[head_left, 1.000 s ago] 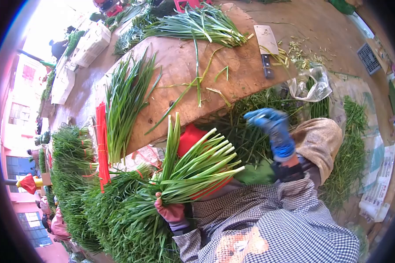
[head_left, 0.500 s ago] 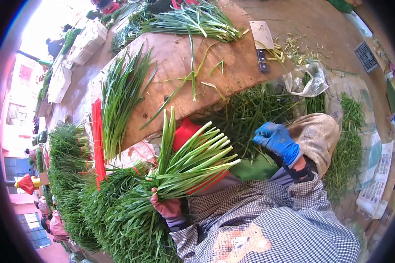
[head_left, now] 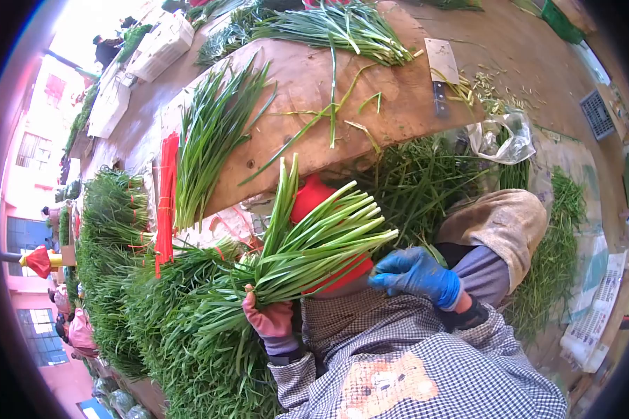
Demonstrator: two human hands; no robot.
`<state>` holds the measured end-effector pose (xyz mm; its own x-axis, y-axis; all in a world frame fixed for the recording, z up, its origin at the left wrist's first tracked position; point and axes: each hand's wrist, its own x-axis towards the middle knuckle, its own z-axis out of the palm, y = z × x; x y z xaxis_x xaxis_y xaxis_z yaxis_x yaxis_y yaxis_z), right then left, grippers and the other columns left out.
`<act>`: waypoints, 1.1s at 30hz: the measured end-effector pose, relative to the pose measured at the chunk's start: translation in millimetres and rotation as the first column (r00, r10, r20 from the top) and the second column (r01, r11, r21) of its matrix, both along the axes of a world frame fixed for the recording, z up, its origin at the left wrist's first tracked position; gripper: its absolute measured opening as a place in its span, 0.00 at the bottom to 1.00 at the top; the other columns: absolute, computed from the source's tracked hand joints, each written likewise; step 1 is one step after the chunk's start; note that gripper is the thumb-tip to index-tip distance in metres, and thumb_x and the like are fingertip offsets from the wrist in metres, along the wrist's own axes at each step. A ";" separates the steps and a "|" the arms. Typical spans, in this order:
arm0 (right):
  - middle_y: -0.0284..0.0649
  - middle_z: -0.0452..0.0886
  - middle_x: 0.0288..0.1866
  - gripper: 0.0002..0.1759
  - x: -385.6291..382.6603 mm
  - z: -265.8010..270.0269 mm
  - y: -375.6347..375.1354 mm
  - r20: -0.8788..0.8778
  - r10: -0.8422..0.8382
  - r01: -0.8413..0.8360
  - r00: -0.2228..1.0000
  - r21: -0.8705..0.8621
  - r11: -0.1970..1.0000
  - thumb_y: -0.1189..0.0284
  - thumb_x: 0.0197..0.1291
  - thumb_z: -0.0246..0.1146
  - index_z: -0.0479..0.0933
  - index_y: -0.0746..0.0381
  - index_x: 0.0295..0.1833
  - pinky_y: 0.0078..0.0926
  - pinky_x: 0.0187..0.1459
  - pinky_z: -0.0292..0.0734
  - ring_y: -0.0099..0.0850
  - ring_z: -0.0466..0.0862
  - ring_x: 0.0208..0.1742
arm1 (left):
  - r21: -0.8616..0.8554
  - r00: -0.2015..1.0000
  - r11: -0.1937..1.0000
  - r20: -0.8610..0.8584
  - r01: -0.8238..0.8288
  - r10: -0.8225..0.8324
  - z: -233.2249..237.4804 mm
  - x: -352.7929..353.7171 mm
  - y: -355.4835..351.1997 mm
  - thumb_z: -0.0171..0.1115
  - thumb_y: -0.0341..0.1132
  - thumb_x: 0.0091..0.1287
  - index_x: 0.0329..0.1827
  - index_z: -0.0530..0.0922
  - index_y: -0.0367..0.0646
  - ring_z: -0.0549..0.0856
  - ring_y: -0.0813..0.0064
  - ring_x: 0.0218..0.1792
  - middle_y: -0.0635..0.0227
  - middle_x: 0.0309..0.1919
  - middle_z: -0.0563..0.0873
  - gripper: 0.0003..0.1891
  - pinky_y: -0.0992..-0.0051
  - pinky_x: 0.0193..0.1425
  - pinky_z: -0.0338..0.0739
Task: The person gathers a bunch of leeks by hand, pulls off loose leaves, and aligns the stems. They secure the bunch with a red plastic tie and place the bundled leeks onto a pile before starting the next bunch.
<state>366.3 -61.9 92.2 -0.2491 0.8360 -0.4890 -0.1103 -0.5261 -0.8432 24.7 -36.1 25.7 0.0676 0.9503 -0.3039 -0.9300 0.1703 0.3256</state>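
Note:
My left hand (head_left: 271, 320), in a pink glove, grips a thick bunch of green chives (head_left: 314, 248) whose pale cut ends point up and to the right. My right hand (head_left: 416, 274), in a blue glove, is just right of the bunch's cut ends, fingers curled, close to the stalks; whether it pinches any is hard to tell. Below both hands lies my checked sleeve and apron. A red object shows behind the bunch.
A wooden board (head_left: 286, 105) carries loose chive piles (head_left: 213, 133), a second pile (head_left: 342, 28) and a cleaver (head_left: 440, 70). Red ties (head_left: 166, 195) hang at its left edge. Tied bundles (head_left: 112, 237) stack at left. A plastic bag (head_left: 500, 136) and chive scraps (head_left: 559, 237) lie at right.
My right hand has come down and leftwards from the heap of greens to the cut ends of the bunch. My left hand has kept its hold on the bunch.

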 end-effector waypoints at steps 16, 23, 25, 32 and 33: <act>0.24 0.76 0.21 0.13 -69.2 -36.3 41.8 -0.024 -0.067 0.070 0.997 0.159 0.985 0.65 0.62 0.68 0.83 0.64 0.31 0.18 0.28 0.71 0.13 0.73 0.28 | 0.115 0.985 0.991 -0.153 -0.065 0.082 45.4 40.8 -16.7 0.59 0.33 0.67 0.57 0.80 0.53 0.77 0.51 0.63 0.58 0.63 0.78 0.15 0.36 0.64 0.71; 0.29 0.77 0.22 0.10 -95.4 13.7 6.0 -0.134 0.463 -0.376 0.876 0.412 0.830 0.70 0.63 0.66 0.81 0.67 0.34 0.18 0.29 0.71 0.16 0.74 0.25 | 0.065 0.995 0.994 -0.054 -0.083 0.087 34.8 33.0 -11.4 0.57 0.33 0.68 0.59 0.79 0.53 0.76 0.55 0.64 0.59 0.63 0.79 0.16 0.42 0.66 0.71; 0.30 0.79 0.23 0.09 -77.7 29.0 16.0 -0.195 0.271 -0.197 0.943 0.331 0.923 0.71 0.63 0.65 0.83 0.65 0.34 0.18 0.30 0.72 0.16 0.75 0.26 | 0.053 0.994 0.994 -0.055 -0.095 0.098 33.4 32.2 -11.2 0.57 0.34 0.69 0.59 0.79 0.53 0.77 0.55 0.64 0.59 0.63 0.79 0.16 0.41 0.66 0.71; 0.40 0.83 0.31 0.12 -29.9 4.2 69.1 0.312 -0.333 -0.043 0.890 0.785 0.618 0.76 0.51 0.73 0.86 0.61 0.43 0.27 0.37 0.78 0.32 0.82 0.33 | 0.095 0.992 0.994 -0.108 -0.058 0.068 29.7 28.8 -12.6 0.58 0.32 0.67 0.58 0.80 0.53 0.77 0.54 0.62 0.60 0.62 0.79 0.16 0.43 0.63 0.74; 0.40 0.83 0.31 0.12 -35.2 3.4 73.6 0.312 -0.327 -0.047 0.892 0.784 0.618 0.76 0.51 0.73 0.86 0.61 0.43 0.27 0.37 0.78 0.32 0.82 0.33 | 0.072 0.990 0.995 -0.115 -0.072 0.080 30.6 29.4 -13.5 0.58 0.32 0.67 0.58 0.79 0.53 0.77 0.54 0.62 0.60 0.62 0.79 0.17 0.43 0.63 0.74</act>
